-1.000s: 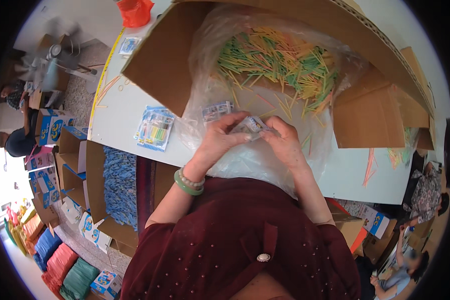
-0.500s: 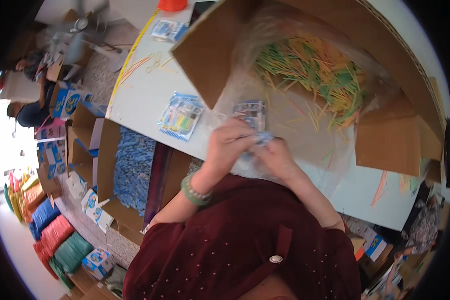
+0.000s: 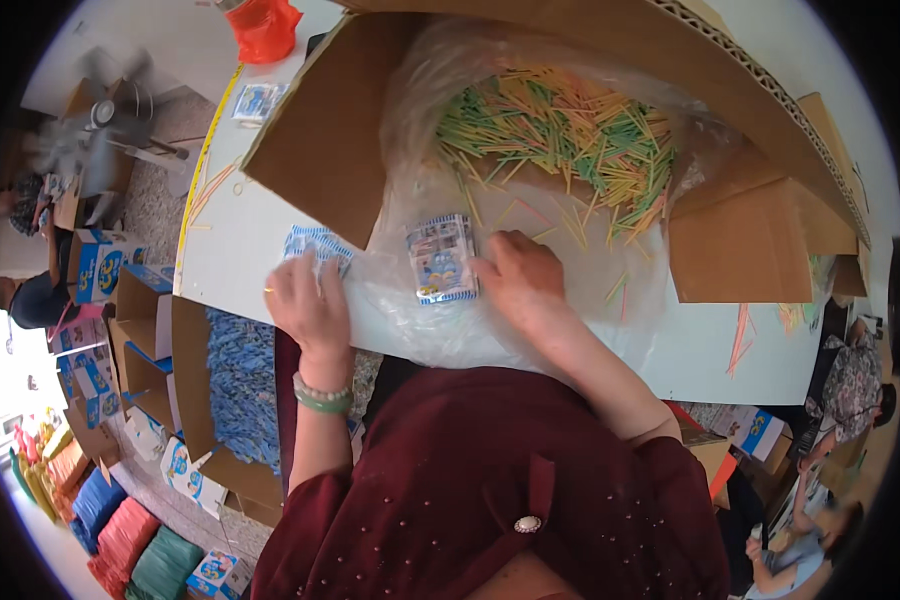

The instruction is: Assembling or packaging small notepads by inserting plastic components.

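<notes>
Covering part of a blue-striped packet (image 3: 320, 238), the left hand (image 3: 310, 305) has loosely parted fingers; the right hand (image 3: 522, 278) half-curls, a printed plastic sachet (image 3: 442, 260) just left of its fingertips. Whether either grips, I cannot tell.

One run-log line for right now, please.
left hand: open over striped packet, contact unclear | right hand: beside printed packet, contact unclear | around: coloured sticks, plastic liner, cardboard box
</notes>
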